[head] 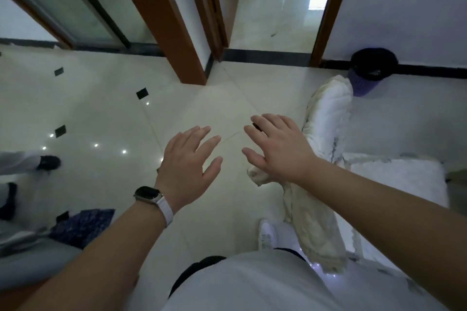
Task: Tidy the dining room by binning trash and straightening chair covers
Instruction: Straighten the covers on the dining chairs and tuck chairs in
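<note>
shiny pale floor tiles (pixel 101 108) fill the room, with brown door frames (pixel 161 20) at the far side. the left hand (pixel 188 159) and the right hand (pixel 278 144) both reach out over the floor. their fingers are spread wide and they hold nothing. a watch (pixel 147 194) sits on the left wrist. a crumpled white chair cover (pixel 326 113) lies on a chair, under the right arm. a purple bin (pixel 371 70) with a black bag stands by the wall (pixel 404 7), just past the chair.

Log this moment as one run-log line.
left hand: open, empty; right hand: open, empty; white quilted chair cover: right of right hand; black-lined purple bin: by wall
</note>
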The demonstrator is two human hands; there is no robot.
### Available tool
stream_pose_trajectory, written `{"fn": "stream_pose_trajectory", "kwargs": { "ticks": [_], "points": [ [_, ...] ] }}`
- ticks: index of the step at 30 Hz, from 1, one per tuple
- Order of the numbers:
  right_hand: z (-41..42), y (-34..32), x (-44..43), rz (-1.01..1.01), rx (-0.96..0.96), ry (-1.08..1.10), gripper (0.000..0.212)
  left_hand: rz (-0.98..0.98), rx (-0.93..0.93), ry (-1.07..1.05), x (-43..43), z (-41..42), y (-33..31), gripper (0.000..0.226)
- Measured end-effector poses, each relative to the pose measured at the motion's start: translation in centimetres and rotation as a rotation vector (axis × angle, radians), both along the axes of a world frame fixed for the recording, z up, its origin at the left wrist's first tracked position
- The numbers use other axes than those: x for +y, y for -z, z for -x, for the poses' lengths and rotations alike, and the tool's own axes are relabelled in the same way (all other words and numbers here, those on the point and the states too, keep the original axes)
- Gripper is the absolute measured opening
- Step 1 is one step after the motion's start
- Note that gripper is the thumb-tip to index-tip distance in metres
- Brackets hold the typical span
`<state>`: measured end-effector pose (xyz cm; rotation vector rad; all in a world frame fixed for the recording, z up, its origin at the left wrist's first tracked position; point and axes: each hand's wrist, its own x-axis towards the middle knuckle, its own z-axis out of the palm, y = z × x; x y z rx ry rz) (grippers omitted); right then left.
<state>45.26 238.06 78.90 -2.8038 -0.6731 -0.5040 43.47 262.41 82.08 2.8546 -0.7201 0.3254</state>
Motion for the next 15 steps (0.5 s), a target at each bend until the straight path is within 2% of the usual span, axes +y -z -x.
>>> {"fn": "stream_pose_trajectory", "kwargs": {
  "ticks": [9, 15],
  "points": [
    [-1.8, -0.2, -1.6, -0.031, 0.050, 0.300, 0.049, -0.007, 0.057, 0.356, -3.8, -10.7, 1.6, 0.044],
    [-3.0, -0.1, -1.0, 0.080, 0.168, 0.520, 0.050, 0.041, 0.085, 0.613, -4.6, -18.6, 2.6, 0.044]
  ]
}}
